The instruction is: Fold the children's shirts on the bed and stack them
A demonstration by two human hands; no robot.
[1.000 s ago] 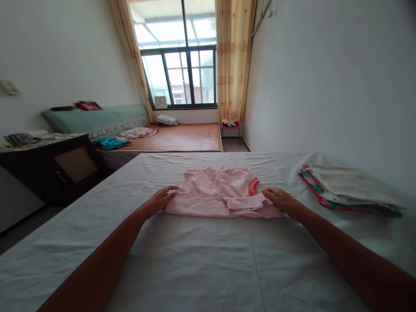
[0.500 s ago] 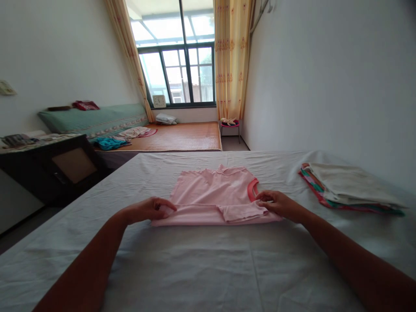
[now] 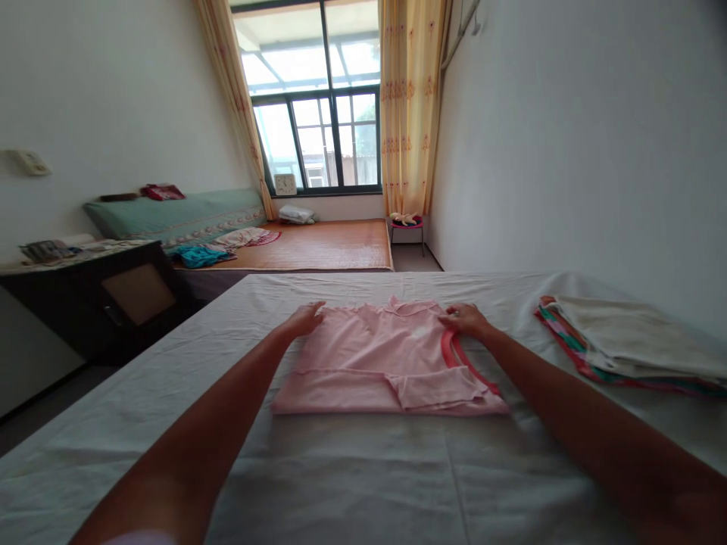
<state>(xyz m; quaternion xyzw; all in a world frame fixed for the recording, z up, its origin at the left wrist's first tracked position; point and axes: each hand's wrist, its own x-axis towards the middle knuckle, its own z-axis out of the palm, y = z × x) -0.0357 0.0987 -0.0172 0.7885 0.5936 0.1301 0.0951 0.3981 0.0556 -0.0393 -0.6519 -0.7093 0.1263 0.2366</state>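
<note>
A pink T-shirt (image 3: 363,344) with a coral-red neckband (image 3: 453,350) lies on the white sheet in front of me. Its near side is folded over into a flat strip, and a sleeve lies on top of that strip. My left hand (image 3: 308,319) is at the shirt's far left corner, its fingers closed on the fabric edge. At the far right, beside the neckband, my right hand (image 3: 466,320) pinches the shirt's far edge. The fingertips of both hands are partly hidden.
A stack of folded clothes (image 3: 630,337) lies to the right on the sheet-covered surface (image 3: 363,484). At left is a dark cabinet (image 3: 130,295). Beyond stands a bed with a brown mat (image 3: 335,242), bearing a teal cloth (image 3: 201,255). A small stool (image 3: 407,225) stands by the curtain.
Both hands have moved away from me, from the folded near strip to the shirt's far edge. The near strip has been let go and lies flat. The view has shifted slightly.
</note>
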